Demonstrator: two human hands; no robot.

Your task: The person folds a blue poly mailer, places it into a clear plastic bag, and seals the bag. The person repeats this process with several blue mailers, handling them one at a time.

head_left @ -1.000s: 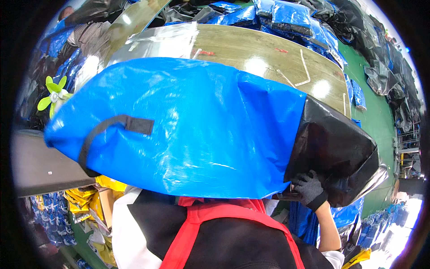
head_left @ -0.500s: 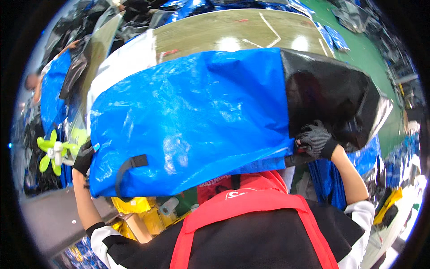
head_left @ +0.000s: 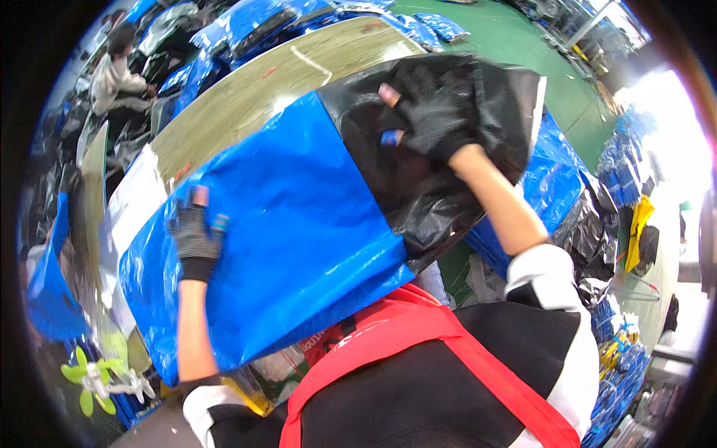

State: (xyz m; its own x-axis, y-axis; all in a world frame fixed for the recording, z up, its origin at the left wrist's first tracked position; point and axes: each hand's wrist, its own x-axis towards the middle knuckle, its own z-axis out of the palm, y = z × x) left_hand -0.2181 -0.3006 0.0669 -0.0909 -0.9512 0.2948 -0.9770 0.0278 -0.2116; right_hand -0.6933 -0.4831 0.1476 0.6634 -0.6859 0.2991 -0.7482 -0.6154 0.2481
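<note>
A large bag [head_left: 291,231], blue over most of its length with a black end section, is held up in front of the person's chest, above a long table [head_left: 261,89]. It lies tilted, the black end raised toward the upper right, the blue end lower at the left.

The right hand [head_left: 433,112], in a black fingerless glove, is pressed on the black end; its fingers are spread apart and bent against the film, bare tips showing. The left hand [head_left: 196,233], gloved the same way, lies flat on the blue face near the lower end, fingers apart and pointing up. Whether either hand pinches the material cannot be told.

The person wears a red apron [head_left: 418,351] over a black and white top.

Beyond the table, stacks of blue and black bags [head_left: 246,19] lie on it and on the green floor [head_left: 538,45]. More bags [head_left: 560,179] sit at the right. A second person [head_left: 116,71] sits at the upper left. A small green fan [head_left: 97,373] stands at the lower left.
</note>
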